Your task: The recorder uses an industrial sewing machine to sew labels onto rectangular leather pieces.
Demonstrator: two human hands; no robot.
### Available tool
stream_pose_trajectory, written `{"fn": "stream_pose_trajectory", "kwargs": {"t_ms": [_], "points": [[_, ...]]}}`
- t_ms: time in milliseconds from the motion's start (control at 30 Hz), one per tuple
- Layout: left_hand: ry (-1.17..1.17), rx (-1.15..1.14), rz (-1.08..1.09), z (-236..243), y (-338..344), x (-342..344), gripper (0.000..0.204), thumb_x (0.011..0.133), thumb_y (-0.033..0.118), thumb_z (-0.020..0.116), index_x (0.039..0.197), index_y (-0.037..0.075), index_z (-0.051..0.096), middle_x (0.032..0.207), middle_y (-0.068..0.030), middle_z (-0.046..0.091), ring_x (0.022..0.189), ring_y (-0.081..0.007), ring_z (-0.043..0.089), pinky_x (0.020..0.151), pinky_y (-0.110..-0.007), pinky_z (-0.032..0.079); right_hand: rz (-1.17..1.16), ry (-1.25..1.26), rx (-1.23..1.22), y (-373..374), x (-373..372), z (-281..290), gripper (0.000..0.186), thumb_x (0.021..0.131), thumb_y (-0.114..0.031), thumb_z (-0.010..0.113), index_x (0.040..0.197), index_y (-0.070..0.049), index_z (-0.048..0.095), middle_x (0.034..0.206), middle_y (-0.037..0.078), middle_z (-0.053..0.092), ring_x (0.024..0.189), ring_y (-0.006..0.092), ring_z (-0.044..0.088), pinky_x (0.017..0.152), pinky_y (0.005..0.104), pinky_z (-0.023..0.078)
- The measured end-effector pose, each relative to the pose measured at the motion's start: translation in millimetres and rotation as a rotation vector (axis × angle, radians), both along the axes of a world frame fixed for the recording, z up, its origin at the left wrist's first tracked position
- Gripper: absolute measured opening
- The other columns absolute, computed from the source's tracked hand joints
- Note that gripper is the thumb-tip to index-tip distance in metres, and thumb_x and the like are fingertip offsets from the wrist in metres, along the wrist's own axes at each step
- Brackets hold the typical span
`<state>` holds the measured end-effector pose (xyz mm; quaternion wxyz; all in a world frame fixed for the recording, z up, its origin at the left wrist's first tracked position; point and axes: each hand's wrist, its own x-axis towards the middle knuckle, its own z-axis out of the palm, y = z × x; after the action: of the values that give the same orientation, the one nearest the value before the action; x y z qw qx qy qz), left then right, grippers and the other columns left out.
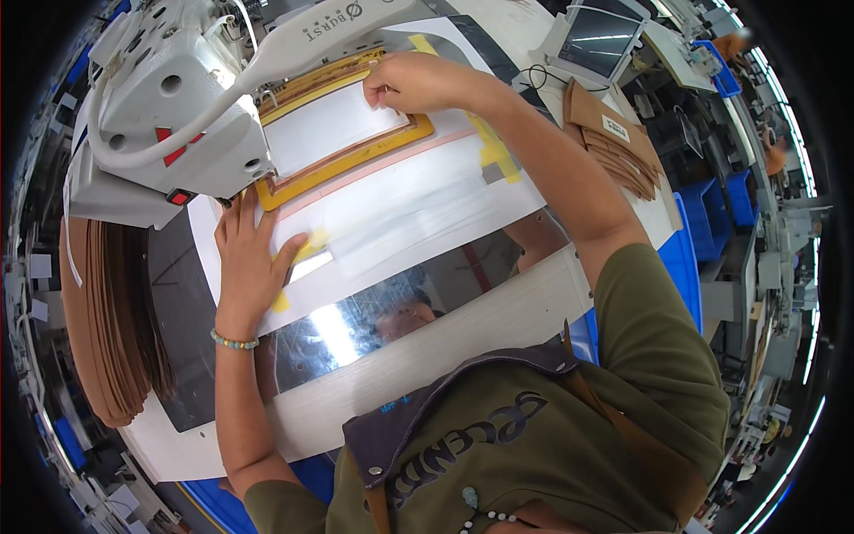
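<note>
While the right hand (400,82) works at the far right end of the yellow frame (349,166), its fingers are curled in tight, and honestly you can't tell if they're pinching anything or just pressing down. What's clear is where the white panel (325,132) sits: inside the frame, directly under those curled fingertips and stretching away to their left.

Left hand (247,258) is a different story: nothing clutched, fingers spread, palm down on the big white sheet (418,205), with its fingertips right by the frame's near left corner. Its thumb sticks out toward a bit of yellow tape (317,240). There's a beaded bracelet (235,341) on that wrist.

The white machine (169,89) looms left of the right hand and just beyond the left one. Nearer the person than both hands, a shiny plate (454,278) pokes out from under the sheet. One brown stack (102,320) stands left of the left hand, and some brown pieces (623,160) lie well off to the right of the right hand.
</note>
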<state>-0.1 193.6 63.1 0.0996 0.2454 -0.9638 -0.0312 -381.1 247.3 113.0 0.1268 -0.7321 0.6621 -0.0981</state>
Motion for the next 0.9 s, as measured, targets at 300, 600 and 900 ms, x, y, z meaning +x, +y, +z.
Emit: {"fn": "stream_pose_trajectory", "kwargs": {"t_ms": [300,600,900], "points": [[-0.028,-0.022,0.000,-1,-4,3,0.073,0.105,0.055,0.059,0.157,0.004,0.054,0.170,-0.0268,0.036,0.159,-0.0460,0.027,0.128,-0.054,0.019,-0.111,-0.207,0.229,2,20,17,0.022,0.093,0.002,0.054,0.100,-0.005,0.074,0.092,0.008,0.074,0.095,0.0245,0.066,0.084,0.0408,0.054],[-0.021,0.020,0.020,3,-1,0,0.069,0.105,0.053,0.061,0.153,0.003,0.059,0.170,-0.0247,0.038,0.160,-0.0439,0.027,0.129,-0.053,0.019,0.149,0.622,0.076,-3,36,-2,0.019,0.088,-0.004,0.065,0.099,-0.010,0.079,0.094,0.013,0.078,0.092,0.0333,0.074,0.092,0.0483,0.056],[-0.012,-0.004,0.026,1,1,1,0.073,0.104,0.053,0.063,0.156,0.003,0.056,0.170,-0.0225,0.039,0.160,-0.0414,0.028,0.129,-0.053,0.020,0.179,-0.362,0.182,-38,86,14,0.021,0.092,0.001,0.052,0.100,0.000,0.072,0.099,0.018,0.076,0.094,0.0310,0.075,0.088,0.0409,0.058]]}}
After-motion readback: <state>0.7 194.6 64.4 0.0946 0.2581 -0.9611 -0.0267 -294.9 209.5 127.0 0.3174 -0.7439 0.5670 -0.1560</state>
